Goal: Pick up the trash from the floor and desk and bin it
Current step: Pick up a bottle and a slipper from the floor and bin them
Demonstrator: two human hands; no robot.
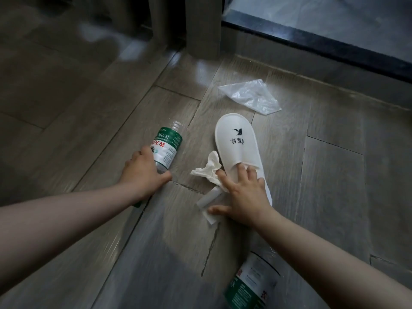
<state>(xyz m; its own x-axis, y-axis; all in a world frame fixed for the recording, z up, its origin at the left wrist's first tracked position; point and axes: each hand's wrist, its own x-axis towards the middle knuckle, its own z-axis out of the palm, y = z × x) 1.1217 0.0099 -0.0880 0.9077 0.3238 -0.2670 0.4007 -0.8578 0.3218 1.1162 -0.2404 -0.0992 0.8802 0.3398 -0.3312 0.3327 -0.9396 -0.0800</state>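
Trash lies on the floor (323, 175): bottle (166, 148) at centre, tissue (207, 170) beside a slipper (238, 143), bag (252, 95) above, second bottle (249, 284) at the lower edge. Left hand (142, 172) closes around the bottle; right hand (243, 192), spread open, presses tissue and slipper, holding nothing. Nothing is binned; no bin is visible.

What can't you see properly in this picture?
- Head view: the second bottle is cut off by the bottom edge and crossed by the right forearm.
- The first bottle has its lower end hidden under the left hand.
- The tissue and the slipper are partly covered by the right hand.
- No bin shows.
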